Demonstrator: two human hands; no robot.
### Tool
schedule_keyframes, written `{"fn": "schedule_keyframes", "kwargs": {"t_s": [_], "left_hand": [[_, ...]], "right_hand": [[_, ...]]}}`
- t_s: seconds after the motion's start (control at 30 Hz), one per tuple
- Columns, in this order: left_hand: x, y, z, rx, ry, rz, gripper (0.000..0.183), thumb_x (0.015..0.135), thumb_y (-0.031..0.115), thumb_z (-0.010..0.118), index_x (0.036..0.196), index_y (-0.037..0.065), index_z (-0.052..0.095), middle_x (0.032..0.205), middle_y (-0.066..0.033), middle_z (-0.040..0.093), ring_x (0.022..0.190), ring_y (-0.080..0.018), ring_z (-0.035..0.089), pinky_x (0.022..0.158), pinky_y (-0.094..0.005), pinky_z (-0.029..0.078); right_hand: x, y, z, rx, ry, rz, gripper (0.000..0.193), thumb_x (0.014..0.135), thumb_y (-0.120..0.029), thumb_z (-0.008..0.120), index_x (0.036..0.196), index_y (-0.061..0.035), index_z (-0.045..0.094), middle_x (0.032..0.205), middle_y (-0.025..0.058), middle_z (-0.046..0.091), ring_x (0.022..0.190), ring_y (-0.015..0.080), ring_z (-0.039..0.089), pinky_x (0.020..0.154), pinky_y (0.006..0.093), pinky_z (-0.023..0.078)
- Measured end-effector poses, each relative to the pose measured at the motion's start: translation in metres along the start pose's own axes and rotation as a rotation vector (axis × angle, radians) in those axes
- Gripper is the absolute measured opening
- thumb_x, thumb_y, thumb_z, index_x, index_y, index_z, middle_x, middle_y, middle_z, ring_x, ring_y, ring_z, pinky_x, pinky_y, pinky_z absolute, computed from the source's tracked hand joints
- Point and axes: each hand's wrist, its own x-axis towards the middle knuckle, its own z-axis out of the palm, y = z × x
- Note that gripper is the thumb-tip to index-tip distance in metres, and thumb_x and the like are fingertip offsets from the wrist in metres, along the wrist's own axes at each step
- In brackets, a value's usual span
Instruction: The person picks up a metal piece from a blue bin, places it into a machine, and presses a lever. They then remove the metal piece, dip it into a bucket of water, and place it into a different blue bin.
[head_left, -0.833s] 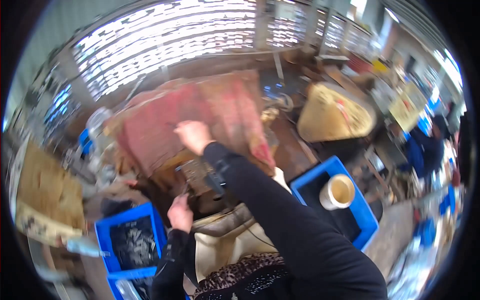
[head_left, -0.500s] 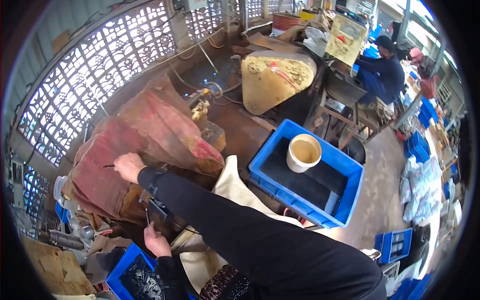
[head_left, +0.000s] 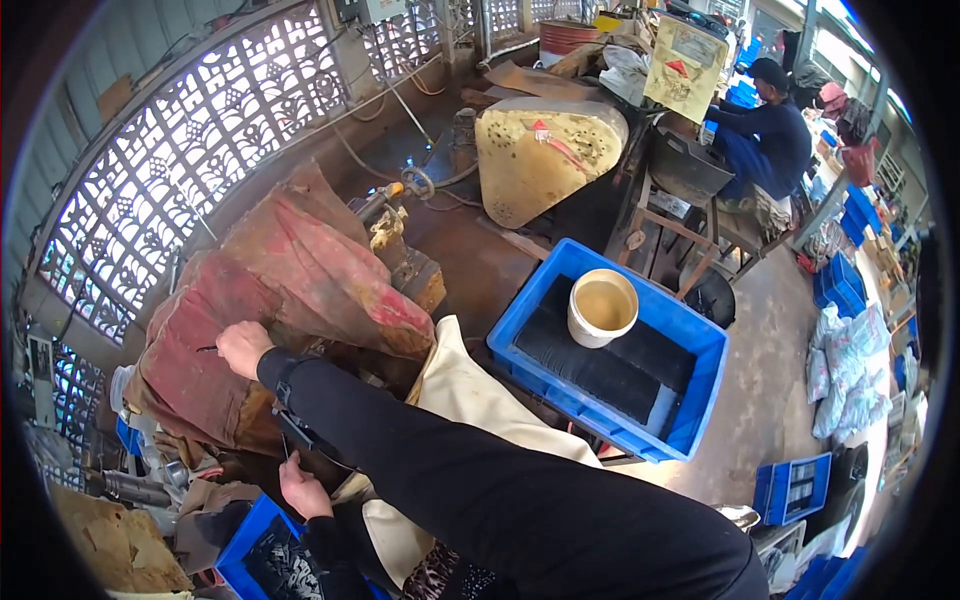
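Note:
My right hand [head_left: 243,348] is closed round a thin dark piece [head_left: 207,349] whose end sticks out past the fingers, in front of a red-brown stained cloth [head_left: 290,255] draped over a bulky machine. Lower down, my left hand [head_left: 303,487] pinches a slim metal piece [head_left: 284,445] that points up toward the shadowed space below the cloth. Exactly what either piece is cannot be made out. Just beneath my left hand stands a blue bin [head_left: 238,548] with many small metal parts [head_left: 290,565]. A cream cloth [head_left: 480,395] lies under my right arm.
A blue crate [head_left: 640,440] at centre right holds a cream bucket [head_left: 603,308] on black sheets. Behind are a yellowed machine guard [head_left: 545,160] and a hand wheel [head_left: 418,181]. At the far right a person [head_left: 765,135] sits working. Plastic bags [head_left: 848,370] line the right side.
The whole view has shifted slightly. Both hands keep about the same places by the draped cloth, each still holding its thin piece.

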Motion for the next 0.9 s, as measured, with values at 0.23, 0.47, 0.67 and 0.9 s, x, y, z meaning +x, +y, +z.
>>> {"fn": "schedule_keyframes", "kwargs": {"t_s": [0.23, 0.47, 0.67, 0.9], "left_hand": [[0.003, 0.012, 0.005, 0.078, 0.076, 0.088, 0.044, 0.067, -0.012, 0.048, 0.105, -0.001, 0.066, 0.082, -0.0127, 0.058, 0.072, -0.0261, 0.057, 0.065, -0.0337, 0.046], [-0.002, -0.036, 0.01, -0.147, 0.105, -0.176, 0.051, 0.069, -0.013, 0.045, 0.115, 0.0, 0.064, 0.09, -0.0125, 0.061, 0.075, -0.0254, 0.058, 0.066, -0.0322, 0.048], [0.03, -0.023, 0.003, -0.001, 0.069, 0.008, 0.055, 0.074, -0.014, 0.045, 0.125, 0.0, 0.059, 0.099, -0.0143, 0.063, 0.081, -0.0277, 0.061, 0.071, -0.0353, 0.05], [0.029, -0.036, 0.027, 0.258, -0.256, 0.234, 0.035, 0.082, -0.002, 0.053, 0.116, 0.001, 0.062, 0.101, -0.021, 0.063, 0.091, -0.0381, 0.061, 0.078, -0.0465, 0.049]], "right_hand": [[0.002, 0.005, -0.006, -0.035, 0.012, 0.043, 0.012, 0.078, -0.017, 0.065, 0.078, -0.0085, 0.073, 0.08, 0.0162, 0.068, 0.078, 0.0357, 0.066, 0.069, 0.0459, 0.052], [-0.072, -0.012, -0.064, 0.106, -0.143, -0.119, 0.018, 0.084, -0.022, 0.063, 0.077, -0.0057, 0.065, 0.073, 0.0167, 0.064, 0.075, 0.0376, 0.065, 0.067, 0.0492, 0.049], [-0.184, -0.023, -0.133, 0.113, -0.197, -0.255, 0.016, 0.083, -0.022, 0.063, 0.078, -0.0062, 0.06, 0.072, 0.0145, 0.062, 0.071, 0.0365, 0.063, 0.06, 0.0483, 0.048], [-0.256, -0.01, -0.153, 0.072, -0.409, -0.359, 0.015, 0.08, -0.017, 0.06, 0.09, -0.0066, 0.054, 0.081, 0.0106, 0.059, 0.072, 0.0312, 0.064, 0.058, 0.0421, 0.049]]}}
